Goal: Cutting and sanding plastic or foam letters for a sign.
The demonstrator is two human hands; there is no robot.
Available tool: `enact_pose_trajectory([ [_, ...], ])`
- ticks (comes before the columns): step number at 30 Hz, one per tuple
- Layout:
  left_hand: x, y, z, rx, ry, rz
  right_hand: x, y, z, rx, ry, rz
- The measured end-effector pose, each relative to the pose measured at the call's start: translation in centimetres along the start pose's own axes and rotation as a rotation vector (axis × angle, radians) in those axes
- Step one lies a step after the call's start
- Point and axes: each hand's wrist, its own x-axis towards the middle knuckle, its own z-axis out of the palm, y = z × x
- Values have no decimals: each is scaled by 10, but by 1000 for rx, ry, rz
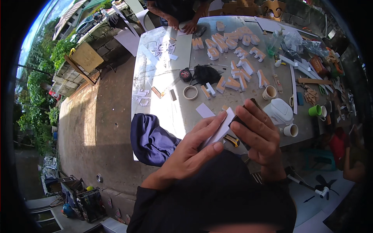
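My left hand (194, 141) grips a white slab-like piece (220, 130) between thumb and fingers, holding it tilted above the near table edge. Against its right side my right hand (258, 134) is closed on a thin dark strip (237, 121), possibly sandpaper; the fingers hide most of it. Just below the hands lies a yellow and black utility knife (232, 140). A flat white card (204, 110) rests beyond my left fingers. Farther off, several thick block letters (233, 83) with tan faces and white sides stand on the table.
Around the work lie a tape roll (190, 92), a tape measure (185, 75), black fabric (206, 74) and blue cloth (149, 138). A white container (280, 110) and cups (290, 130) stand right. Across the table (171, 105), another person's hands (189, 27) touch its far edge.
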Motion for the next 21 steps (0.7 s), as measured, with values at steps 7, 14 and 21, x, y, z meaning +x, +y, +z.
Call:
enact_pose_trajectory([
  [7, -10, 8, -1, 142, 15, 29, -2, 1, 10, -33, -115, -91],
  [14, -11, 18, -5, 214, -69, -19, -5, 8, 12, -28, -99, -62],
  [21, -7, 16, -13, 363, -128, 48, -4, 4, 18, -33, -97, -126],
])
